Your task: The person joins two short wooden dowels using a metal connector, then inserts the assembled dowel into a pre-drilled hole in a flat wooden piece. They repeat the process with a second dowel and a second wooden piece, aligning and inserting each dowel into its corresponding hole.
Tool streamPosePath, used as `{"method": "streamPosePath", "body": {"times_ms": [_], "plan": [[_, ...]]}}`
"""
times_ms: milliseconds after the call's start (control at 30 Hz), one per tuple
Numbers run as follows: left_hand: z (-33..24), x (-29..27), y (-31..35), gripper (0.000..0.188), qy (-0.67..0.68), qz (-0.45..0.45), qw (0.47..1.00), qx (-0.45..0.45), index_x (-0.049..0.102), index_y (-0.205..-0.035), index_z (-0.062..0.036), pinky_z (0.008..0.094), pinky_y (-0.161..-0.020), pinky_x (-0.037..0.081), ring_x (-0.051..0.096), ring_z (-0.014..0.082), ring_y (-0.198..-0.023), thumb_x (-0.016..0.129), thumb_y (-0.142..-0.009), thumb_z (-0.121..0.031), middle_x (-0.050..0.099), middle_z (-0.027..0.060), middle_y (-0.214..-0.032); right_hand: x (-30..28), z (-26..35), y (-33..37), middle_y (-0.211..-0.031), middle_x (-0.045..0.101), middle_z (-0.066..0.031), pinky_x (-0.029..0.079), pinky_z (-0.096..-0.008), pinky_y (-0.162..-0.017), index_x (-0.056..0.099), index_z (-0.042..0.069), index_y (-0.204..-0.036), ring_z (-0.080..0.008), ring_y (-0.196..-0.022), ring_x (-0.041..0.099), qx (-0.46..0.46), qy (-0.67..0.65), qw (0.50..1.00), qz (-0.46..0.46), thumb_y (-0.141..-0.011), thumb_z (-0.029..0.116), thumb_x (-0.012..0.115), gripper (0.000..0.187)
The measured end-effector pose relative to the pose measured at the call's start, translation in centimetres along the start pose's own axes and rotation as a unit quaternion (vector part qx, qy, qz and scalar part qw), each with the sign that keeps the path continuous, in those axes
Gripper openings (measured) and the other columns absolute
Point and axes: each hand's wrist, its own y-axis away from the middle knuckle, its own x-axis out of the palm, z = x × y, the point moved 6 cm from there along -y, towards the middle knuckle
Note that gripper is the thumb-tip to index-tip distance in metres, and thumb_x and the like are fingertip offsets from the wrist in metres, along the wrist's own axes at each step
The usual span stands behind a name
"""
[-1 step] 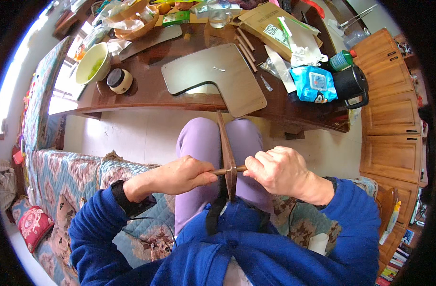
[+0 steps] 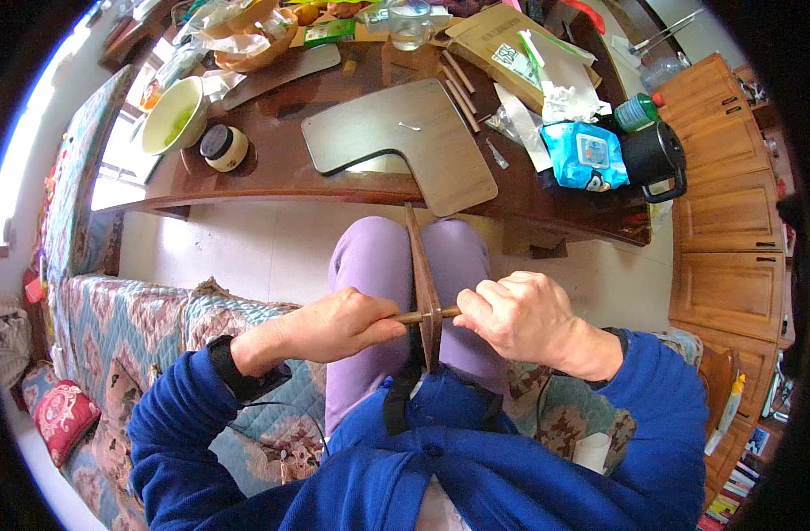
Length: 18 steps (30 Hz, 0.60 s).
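Note:
Between my thighs a narrow brown wooden board (image 2: 429, 292) stands edge-on, running from the table edge back toward my lap. A wooden dowel (image 2: 409, 318) crosses the board and sticks out on both sides. My left hand (image 2: 347, 320) is closed around the dowel's left end, with the thumb along it. My right hand (image 2: 515, 319) grips the right end in a fist. Ahead on the table lies an L-shaped wood-look panel (image 2: 440, 124) with a small white piece (image 2: 408, 126) on it. Several loose dowels (image 2: 460, 96) lie beside the panel.
The dark table (image 2: 272, 181) holds a green bowl (image 2: 175, 117), a dark-lidded jar (image 2: 223, 147), a long board (image 2: 285, 75), a cardboard package (image 2: 498, 53), blue wipes (image 2: 586, 155) and a black kettle (image 2: 657, 155). A patterned sofa (image 2: 157, 319) surrounds me; wooden cabinets (image 2: 723, 212) stand right.

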Motion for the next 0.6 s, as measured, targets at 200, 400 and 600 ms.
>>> {"method": "streamPosePath", "body": {"times_ms": [200, 400, 600], "plan": [[-1.1, 0.3, 0.8, 0.026, -0.167, -0.1, 0.981, 0.018, 0.06, -0.087, -0.0049, 0.0471, -0.053, 0.048, 0.061, 0.0391, -0.058, 0.062, -0.096, -0.029, 0.059, 0.0175, -0.062, 0.3, -0.1, 0.1, -0.063, 0.056, -0.007, 0.049, -0.038, -0.05, 0.055, 0.01, -0.076, -0.0268, -0.057, 0.063, 0.043, -0.033, 0.997, 0.057, -0.087, 0.029, 0.069, 0.026], [-1.5, 1.1, 1.0, 0.023, -0.306, -0.138, 0.942, 0.023, 0.056, -0.09, -0.0097, 0.0441, -0.05, 0.05, 0.062, 0.0332, -0.055, 0.064, -0.093, -0.031, 0.057, 0.0108, -0.06, 0.3, -0.4, 0.8, -0.066, 0.062, -0.0139, 0.049, -0.0452, -0.053, 0.057, 0.008, -0.08, -0.0358, -0.062, 0.063, 0.106, -0.106, 0.985, 0.091, -0.092, 0.03, 0.065, 0.026], [-4.1, 1.6, 1.1, 0.028, -0.374, -0.192, 0.906, 0.051, 0.06, -0.107, -0.0139, 0.0379, -0.057, 0.051, 0.065, 0.024, -0.067, 0.067, -0.089, -0.034, 0.06, 0.0045, -0.079, 1.6, -1.0, 1.7, -0.07, 0.062, -0.0207, 0.046, -0.0504, -0.057, 0.059, 0.005, -0.084, -0.0435, -0.068, 0.062, 0.177, -0.222, 0.947, 0.151, -0.096, 0.026, 0.06, 0.024]]}}
